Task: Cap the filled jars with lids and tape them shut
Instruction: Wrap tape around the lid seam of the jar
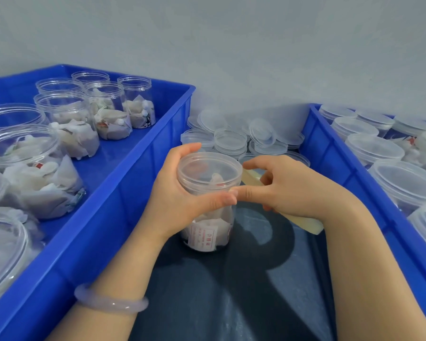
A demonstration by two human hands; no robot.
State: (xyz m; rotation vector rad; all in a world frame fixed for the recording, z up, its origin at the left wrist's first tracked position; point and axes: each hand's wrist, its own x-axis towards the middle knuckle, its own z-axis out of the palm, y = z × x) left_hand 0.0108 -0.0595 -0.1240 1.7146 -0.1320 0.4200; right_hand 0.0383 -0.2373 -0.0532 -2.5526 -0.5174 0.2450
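On the dark surface [231,291] stands a clear round plastic jar [207,232] of white sachets, its clear plastic lid [209,166] already on. The left hand [175,193] wraps its fingers [192,146] round it. The right hand [288,190] grasps a yellowish tape roll [305,223], thumb at the lid seam, so taping looks just begun. The left blue plastic crate [133,168] holds many uncapped filled jars [69,124]; the right blue crate [354,173] holds capped jars [374,148]. Loose clear lids [231,141] lie beyond.
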